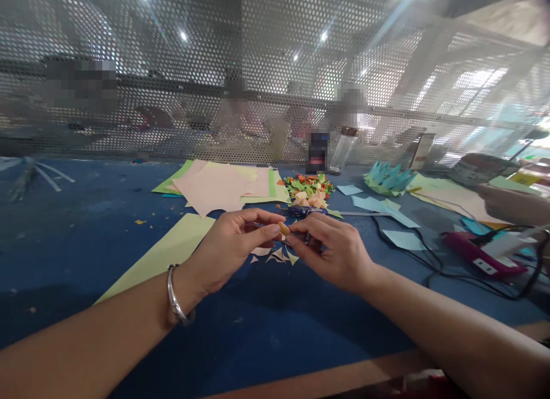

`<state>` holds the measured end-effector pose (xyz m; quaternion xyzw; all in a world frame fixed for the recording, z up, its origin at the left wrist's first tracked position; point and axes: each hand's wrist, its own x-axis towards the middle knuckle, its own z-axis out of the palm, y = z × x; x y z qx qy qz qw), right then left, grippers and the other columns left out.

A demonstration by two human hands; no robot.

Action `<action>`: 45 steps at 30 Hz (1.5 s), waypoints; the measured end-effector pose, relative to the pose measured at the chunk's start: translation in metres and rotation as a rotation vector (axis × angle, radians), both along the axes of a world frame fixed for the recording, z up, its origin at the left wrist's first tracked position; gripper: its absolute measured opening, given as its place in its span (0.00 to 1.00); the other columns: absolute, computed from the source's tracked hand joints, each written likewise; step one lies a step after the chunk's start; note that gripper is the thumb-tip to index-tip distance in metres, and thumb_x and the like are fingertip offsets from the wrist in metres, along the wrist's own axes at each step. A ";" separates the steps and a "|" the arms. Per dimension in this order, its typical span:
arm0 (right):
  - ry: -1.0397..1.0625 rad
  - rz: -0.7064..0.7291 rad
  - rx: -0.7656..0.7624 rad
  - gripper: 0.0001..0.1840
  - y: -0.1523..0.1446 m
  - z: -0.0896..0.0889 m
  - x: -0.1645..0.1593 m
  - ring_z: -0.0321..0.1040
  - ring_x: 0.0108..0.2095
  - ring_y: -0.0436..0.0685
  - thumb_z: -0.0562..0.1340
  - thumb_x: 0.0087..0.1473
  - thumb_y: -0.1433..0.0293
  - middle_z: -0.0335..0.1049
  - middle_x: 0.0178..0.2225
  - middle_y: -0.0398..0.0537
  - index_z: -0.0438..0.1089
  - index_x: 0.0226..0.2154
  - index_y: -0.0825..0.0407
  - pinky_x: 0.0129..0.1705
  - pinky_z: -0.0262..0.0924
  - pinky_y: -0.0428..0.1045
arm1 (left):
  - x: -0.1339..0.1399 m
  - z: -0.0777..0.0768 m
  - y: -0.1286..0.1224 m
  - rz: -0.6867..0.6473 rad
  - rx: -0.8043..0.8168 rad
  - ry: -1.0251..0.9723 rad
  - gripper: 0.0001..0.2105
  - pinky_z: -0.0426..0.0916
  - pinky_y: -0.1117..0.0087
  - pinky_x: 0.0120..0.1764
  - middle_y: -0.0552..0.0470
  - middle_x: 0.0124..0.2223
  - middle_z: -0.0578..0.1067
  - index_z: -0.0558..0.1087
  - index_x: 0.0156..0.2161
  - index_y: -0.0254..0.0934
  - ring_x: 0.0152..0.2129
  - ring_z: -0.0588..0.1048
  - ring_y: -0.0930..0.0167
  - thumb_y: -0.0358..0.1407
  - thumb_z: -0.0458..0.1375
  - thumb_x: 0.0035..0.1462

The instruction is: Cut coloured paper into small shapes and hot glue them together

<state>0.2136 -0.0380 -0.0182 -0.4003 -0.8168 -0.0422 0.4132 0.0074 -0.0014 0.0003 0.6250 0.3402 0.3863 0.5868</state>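
My left hand (240, 233), with a silver bangle on its wrist, pinches a small tan-orange folded paper piece (284, 229) between thumb and fingers. From the other side, the thumb and fingertips of my right hand (333, 244) close on the same piece. Something thin and dark shows among the right fingers, too small to make out. Just below the fingertips, pale paper scraps (279, 254) lie on the blue table (275, 330). Behind my hands is a pile of green, orange and peach paper bits (309, 188), with a dark blue object (307, 210) in front of it.
Pink and green sheets (219, 184) lie at the back, a yellow-green sheet (158, 258) at left. To the right are light blue slips (404, 239), folded blue paper (387, 176), a magenta power strip (483, 255) with black cables, and another person's arm (511, 204). A bottle (345, 149) stands near the mesh partition (266, 61).
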 end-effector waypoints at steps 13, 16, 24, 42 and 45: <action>0.101 0.021 -0.084 0.07 0.001 0.001 0.001 0.64 0.25 0.47 0.63 0.63 0.68 0.72 0.29 0.45 0.76 0.37 0.55 0.28 0.60 0.44 | -0.002 0.000 0.003 -0.034 0.004 0.043 0.11 0.61 0.78 0.26 0.50 0.37 0.81 0.81 0.44 0.39 0.28 0.72 0.76 0.40 0.67 0.56; 0.101 0.044 -0.100 0.07 0.001 0.000 0.001 0.64 0.26 0.47 0.62 0.63 0.69 0.72 0.29 0.44 0.76 0.37 0.54 0.29 0.60 0.45 | -0.003 0.000 0.003 -0.047 0.014 0.054 0.11 0.59 0.79 0.25 0.50 0.37 0.81 0.81 0.43 0.38 0.27 0.72 0.77 0.39 0.67 0.56; 0.120 0.075 -0.122 0.07 0.000 0.002 0.003 0.65 0.27 0.47 0.62 0.63 0.70 0.72 0.28 0.43 0.75 0.35 0.53 0.31 0.59 0.45 | -0.004 0.006 0.002 -0.072 0.001 0.078 0.11 0.61 0.79 0.26 0.51 0.37 0.81 0.82 0.44 0.39 0.28 0.72 0.77 0.40 0.67 0.57; 0.132 0.051 -0.149 0.10 0.001 0.004 0.006 0.67 0.28 0.49 0.61 0.64 0.67 0.73 0.29 0.45 0.74 0.34 0.53 0.33 0.62 0.47 | -0.002 0.000 0.006 -0.131 0.038 -0.020 0.19 0.74 0.67 0.45 0.49 0.43 0.80 0.76 0.47 0.37 0.40 0.78 0.70 0.35 0.72 0.50; 0.137 0.058 -0.146 0.10 0.000 0.004 0.006 0.67 0.28 0.49 0.61 0.64 0.67 0.73 0.29 0.45 0.74 0.34 0.53 0.33 0.62 0.47 | -0.001 0.001 0.005 -0.127 0.041 -0.011 0.20 0.74 0.67 0.45 0.48 0.44 0.80 0.75 0.48 0.36 0.41 0.78 0.69 0.35 0.72 0.50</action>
